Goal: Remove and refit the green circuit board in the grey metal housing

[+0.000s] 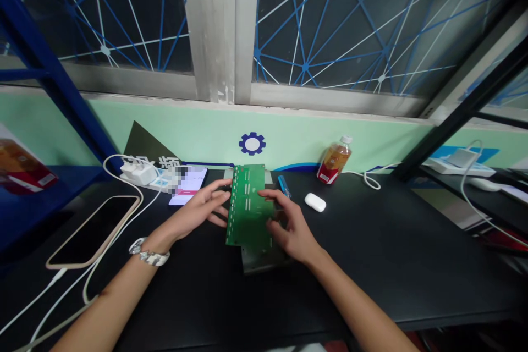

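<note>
A green circuit board (249,206) with rows of pale marks stands between my hands over the black desk. My left hand (202,209) grips its left edge, the fingers spread along that side. At the board's right side, my right hand (295,228) has its index finger on the face and its thumb lower down by the edge. Below the board lies a dark flat plate (264,261), partly covered by the board. Just beyond my right fingers there is a small blue object (284,186), whose kind I cannot make out.
A white earbud case (315,202) and a drink bottle (335,159) stand right of the board. Leftward are a lit phone (188,184), a dark phone (94,231), a white power strip (142,173) and trailing white cables. Shelf frames flank the black desk (371,275).
</note>
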Demonstrator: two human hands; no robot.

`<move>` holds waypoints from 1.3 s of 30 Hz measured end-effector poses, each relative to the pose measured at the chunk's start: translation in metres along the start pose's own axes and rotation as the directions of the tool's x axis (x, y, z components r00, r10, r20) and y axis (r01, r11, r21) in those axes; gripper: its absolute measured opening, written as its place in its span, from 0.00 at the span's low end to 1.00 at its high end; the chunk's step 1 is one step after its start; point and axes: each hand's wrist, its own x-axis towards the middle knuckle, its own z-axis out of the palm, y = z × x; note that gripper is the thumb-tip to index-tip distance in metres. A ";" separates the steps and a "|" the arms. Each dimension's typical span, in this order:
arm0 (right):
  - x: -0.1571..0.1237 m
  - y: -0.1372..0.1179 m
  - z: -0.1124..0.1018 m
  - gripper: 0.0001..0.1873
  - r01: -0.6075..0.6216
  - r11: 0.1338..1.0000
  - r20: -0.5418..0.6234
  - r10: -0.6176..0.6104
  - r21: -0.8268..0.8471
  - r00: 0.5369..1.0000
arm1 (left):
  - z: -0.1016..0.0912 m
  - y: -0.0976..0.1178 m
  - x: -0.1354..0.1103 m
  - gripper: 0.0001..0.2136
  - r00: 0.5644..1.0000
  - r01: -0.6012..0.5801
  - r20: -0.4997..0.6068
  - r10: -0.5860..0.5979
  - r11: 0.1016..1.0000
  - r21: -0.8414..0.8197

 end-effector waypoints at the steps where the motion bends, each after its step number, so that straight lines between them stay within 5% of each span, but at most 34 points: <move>1: 0.002 0.005 0.000 0.28 -0.071 0.996 -0.023 0.072 0.048 0.997 | -0.003 0.004 -0.002 0.28 1.000 -0.004 0.002 0.004 1.000 0.001; 6: 0.007 0.014 0.012 0.19 -0.151 0.950 0.004 0.156 0.273 0.988 | 0.002 0.009 -0.006 0.24 0.997 -0.067 0.027 0.069 0.995 -0.077; 9: 0.004 0.007 0.018 0.24 -0.207 0.915 0.097 0.185 0.348 0.978 | 0.017 0.005 -0.004 0.22 0.996 -0.075 0.039 0.081 0.987 -0.145; 15: 0.000 -0.001 0.019 0.38 -0.296 0.821 0.207 0.220 0.489 0.953 | 0.041 -0.007 0.002 0.24 0.969 -0.126 -0.232 0.087 0.979 -0.159; 20: 0.003 -0.003 0.020 0.37 -0.367 0.700 0.249 0.269 0.613 0.930 | 0.046 -0.010 -0.001 0.27 0.998 0.024 -0.049 -0.037 0.970 -0.241; 26: 0.007 -0.013 0.013 0.26 -0.392 0.601 0.321 0.227 0.697 0.919 | 0.038 -0.005 -0.003 0.22 0.998 0.020 0.070 -0.003 0.971 -0.237; 32: 0.009 -0.014 0.005 0.24 -0.449 0.539 0.328 0.309 0.713 0.893 | 0.022 -0.002 0.000 0.17 0.992 0.027 0.126 0.019 0.934 -0.356; 39: 0.015 0.000 -0.011 0.25 -0.418 0.628 0.271 0.320 0.656 0.908 | -0.003 0.007 -0.002 0.19 0.999 0.037 0.011 -0.036 0.930 -0.365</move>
